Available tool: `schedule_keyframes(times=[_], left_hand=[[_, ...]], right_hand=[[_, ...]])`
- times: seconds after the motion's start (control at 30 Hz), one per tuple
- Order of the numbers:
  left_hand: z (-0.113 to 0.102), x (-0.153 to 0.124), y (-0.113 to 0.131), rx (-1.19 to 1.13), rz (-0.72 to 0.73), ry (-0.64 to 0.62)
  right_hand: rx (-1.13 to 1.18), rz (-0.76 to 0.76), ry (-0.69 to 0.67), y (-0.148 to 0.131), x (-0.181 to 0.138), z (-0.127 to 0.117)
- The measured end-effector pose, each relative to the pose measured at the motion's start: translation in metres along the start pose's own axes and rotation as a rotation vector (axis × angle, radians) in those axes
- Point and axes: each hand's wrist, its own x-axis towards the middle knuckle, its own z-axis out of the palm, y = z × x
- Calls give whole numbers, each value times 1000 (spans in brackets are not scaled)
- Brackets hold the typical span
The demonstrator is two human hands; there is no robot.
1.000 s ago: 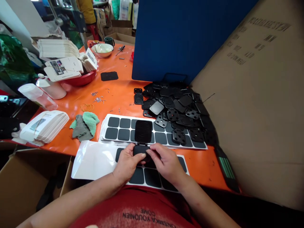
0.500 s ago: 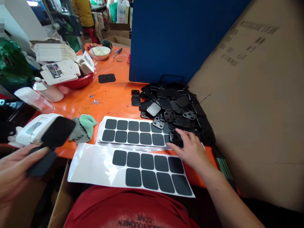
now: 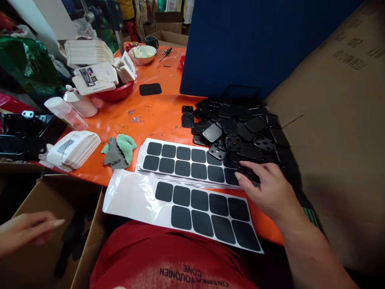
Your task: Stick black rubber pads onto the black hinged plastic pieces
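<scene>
My left hand (image 3: 31, 230) hangs over the open cardboard box (image 3: 28, 200) at lower left, fingers stretched out and nothing in them. Inside the box lie dark pieces (image 3: 80, 245), hard to make out. At the edge of a heap of black plates (image 3: 240, 128), my right hand (image 3: 267, 186) has thumb and fingers around a dark plate (image 3: 249, 173), mostly hidden by the hand. Beneath it is the right end of a stack of sticker sheets (image 3: 183, 156) with black rounded squares. A partly used sticker sheet (image 3: 132, 194) lies in front, its left part bare.
A blue panel (image 3: 234, 48) and a large carton (image 3: 339, 132) border the heap. Left on the orange table (image 3: 168, 108) are cloths (image 3: 120, 150), folded boxes (image 3: 73, 150), bottles (image 3: 80, 102), loose screws (image 3: 136, 119) and a bowl (image 3: 142, 54).
My left hand has let go of the black plates it held and is now lower, over the box. My right hand stays by the heap. The view has shifted left.
</scene>
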Motion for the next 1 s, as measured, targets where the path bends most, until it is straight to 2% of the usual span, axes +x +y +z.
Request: schedule_keyframes(times=[0.03, 0.1, 0.17, 0.2, 0.27, 0.33, 0.4, 0.5, 0.6, 0.67, 0.7, 0.77, 0.9, 1.0], left_hand=[[3, 0, 2, 126, -46, -58], [20, 7, 6, 358, -119, -267], [48, 22, 6, 392, -128, -478], [63, 29, 3, 364, -111, -494], [88, 41, -5, 280, -56, -385], [107, 47, -14, 78, -25, -222], [122, 47, -18, -265, -45, -105], [145, 44, -11, -728, -63, 20], [163, 44, 5, -854, 12, 173], [170, 45, 13, -884, 30, 187], [171, 45, 17, -905, 18, 139], [170, 45, 20, -946, -29, -36], [166, 50, 24, -960, -131, -401], [168, 56, 26, -968, -190, -512]], right_hand=[[47, -57, 9, -7, -3, -5], [139, -175, 0, -24, -10, -8], [221, -273, -12, -41, -15, -2], [245, -311, -5, -48, -16, 4], [265, -375, 2, -58, -16, 20], [234, -425, -14, -64, -15, 36], [184, -460, -10, -68, -14, 48], [213, -550, -44, -76, -17, 54], [364, -663, -224, -90, -23, 53], [425, -700, -293, -98, -26, 52], [445, -714, -301, -102, -27, 51], [484, -743, -286, -106, -27, 50], [568, -818, -161, -108, -24, 47], [589, -859, -35, -105, -25, 47]])
